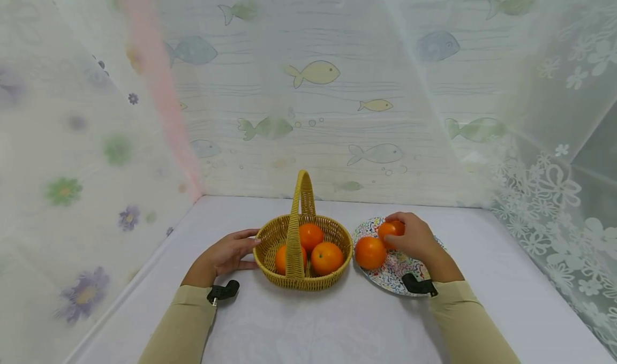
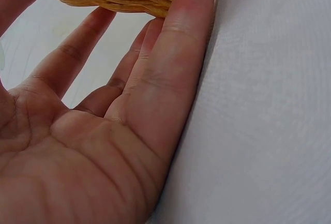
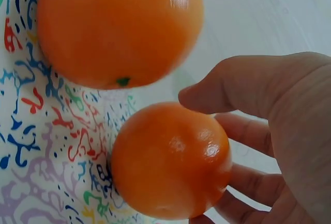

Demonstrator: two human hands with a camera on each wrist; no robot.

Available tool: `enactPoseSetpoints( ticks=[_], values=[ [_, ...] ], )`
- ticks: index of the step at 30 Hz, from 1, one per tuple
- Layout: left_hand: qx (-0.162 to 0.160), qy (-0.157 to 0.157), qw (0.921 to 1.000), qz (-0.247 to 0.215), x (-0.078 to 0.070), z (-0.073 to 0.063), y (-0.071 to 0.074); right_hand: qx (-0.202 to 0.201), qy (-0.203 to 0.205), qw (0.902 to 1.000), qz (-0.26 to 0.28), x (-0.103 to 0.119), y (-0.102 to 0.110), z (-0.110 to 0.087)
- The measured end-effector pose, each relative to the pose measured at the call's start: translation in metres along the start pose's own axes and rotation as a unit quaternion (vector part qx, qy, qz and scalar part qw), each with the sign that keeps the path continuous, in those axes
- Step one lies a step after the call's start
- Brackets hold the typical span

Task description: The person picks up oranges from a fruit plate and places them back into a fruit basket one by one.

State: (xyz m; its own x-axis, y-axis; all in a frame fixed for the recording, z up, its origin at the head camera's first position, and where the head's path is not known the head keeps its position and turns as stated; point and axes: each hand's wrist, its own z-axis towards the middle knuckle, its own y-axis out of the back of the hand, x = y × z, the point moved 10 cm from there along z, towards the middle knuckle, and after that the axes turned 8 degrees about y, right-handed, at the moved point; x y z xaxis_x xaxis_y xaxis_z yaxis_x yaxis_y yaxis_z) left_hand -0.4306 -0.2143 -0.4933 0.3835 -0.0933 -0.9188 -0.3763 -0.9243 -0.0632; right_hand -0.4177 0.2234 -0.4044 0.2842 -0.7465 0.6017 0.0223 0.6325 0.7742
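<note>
A yellow wicker basket with a tall handle stands on the table with three oranges inside. My left hand rests at its left side, fingers extended; in the left wrist view the fingertips lie along the woven wall. To the right, a plate patterned with coloured squiggles carries two oranges. My right hand has its thumb and fingers round the farther, smaller-looking orange. The other orange sits beside it, nearer the basket, with a small green stem mark showing in the right wrist view.
A white cloth covers the table. Behind it hangs a sheer curtain printed with fish. Floral curtains and white lace close in the left and right sides. The plate's rim lies close against the basket's right side.
</note>
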Motion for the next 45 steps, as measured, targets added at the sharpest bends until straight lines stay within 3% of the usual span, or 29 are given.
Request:
enactPoseSetpoints(
  ticks=[7, 18, 25, 36, 45],
  values=[
    [0.003, 0.0, 1.0, -0.002, -0.001, 0.001, 0.001, -0.008, 0.003, 1.0, 0.004, -0.009, 0.001, 0.0],
    [-0.004, 0.004, 1.0, -0.005, 0.001, 0.001, 0.001, 0.004, -0.053, 0.9985, 0.015, -0.031, -0.007, 0.0],
    [-0.003, 0.003, 1.0, -0.006, 0.001, 0.001, 0.001, 0.013, -0.065, 0.9977, 0.016, -0.037, -0.011, -0.001],
    [-0.003, 0.004, 1.0, -0.007, 0.001, 0.0, 0.0, -0.023, -0.056, 0.9982, 0.004, -0.034, 0.0, -0.002],
    [-0.004, 0.002, 1.0, -0.007, 0.001, -0.001, 0.0, -0.077, -0.032, 0.9963, 0.018, -0.023, 0.017, -0.001]
  ],
)
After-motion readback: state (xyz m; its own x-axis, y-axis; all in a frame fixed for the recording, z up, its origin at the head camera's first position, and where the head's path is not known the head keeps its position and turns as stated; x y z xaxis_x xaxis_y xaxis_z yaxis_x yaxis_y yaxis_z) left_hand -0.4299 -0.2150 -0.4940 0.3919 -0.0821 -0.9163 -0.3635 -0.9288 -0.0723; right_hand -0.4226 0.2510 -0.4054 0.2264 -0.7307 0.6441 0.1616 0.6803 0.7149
